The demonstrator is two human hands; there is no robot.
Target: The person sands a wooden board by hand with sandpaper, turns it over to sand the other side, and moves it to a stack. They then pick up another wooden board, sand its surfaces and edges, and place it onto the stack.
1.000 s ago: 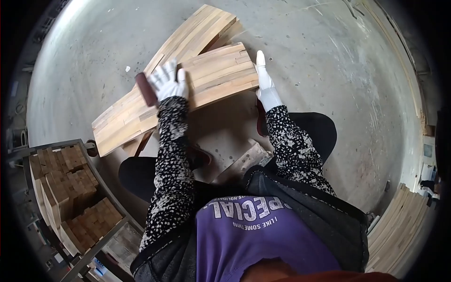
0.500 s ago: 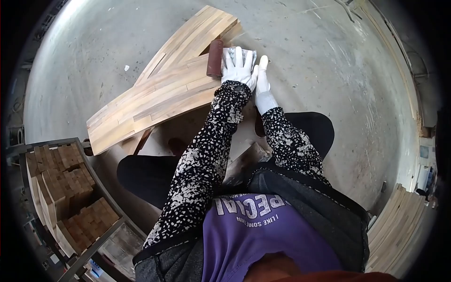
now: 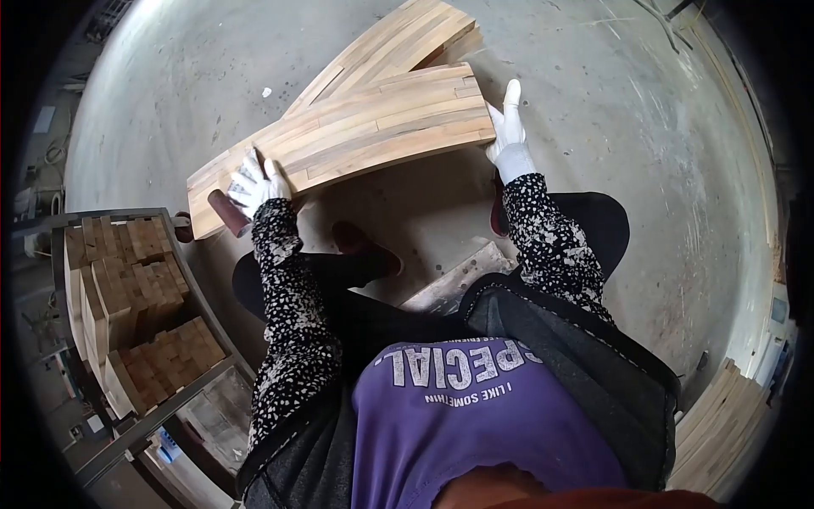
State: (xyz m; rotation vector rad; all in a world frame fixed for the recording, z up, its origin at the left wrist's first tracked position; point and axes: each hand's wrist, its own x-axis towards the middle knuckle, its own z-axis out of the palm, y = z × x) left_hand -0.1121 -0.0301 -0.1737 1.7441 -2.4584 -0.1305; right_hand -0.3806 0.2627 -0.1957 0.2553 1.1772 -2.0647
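A long, curved wooden board [image 3: 373, 127] made of glued strips lies tilted across a second one. At its left end my left hand [image 3: 257, 185], in a white glove, presses a sanding block with fingers spread over it. The block's curled maroon sandpaper [image 3: 227, 212] sticks out past the board's near edge; the rest is mostly hidden under the hand. My gloved right hand [image 3: 509, 131] rests against the board's right end, fingers stretched out. Its lower part is partly hidden by the board's edge.
The second board [image 3: 415, 34] lies beneath, pointing to the upper right. On the left a metal-framed rack [image 3: 157, 416] holds stacked wooden blocks [image 3: 136, 280]. More long wooden strips [image 3: 716, 416] stand at lower right. My legs are spread either side of a low seat [image 3: 458, 276].
My left hand has slid the sanding block from the board's right end to its left end. My right hand stays by the right end. The view has shifted slightly.
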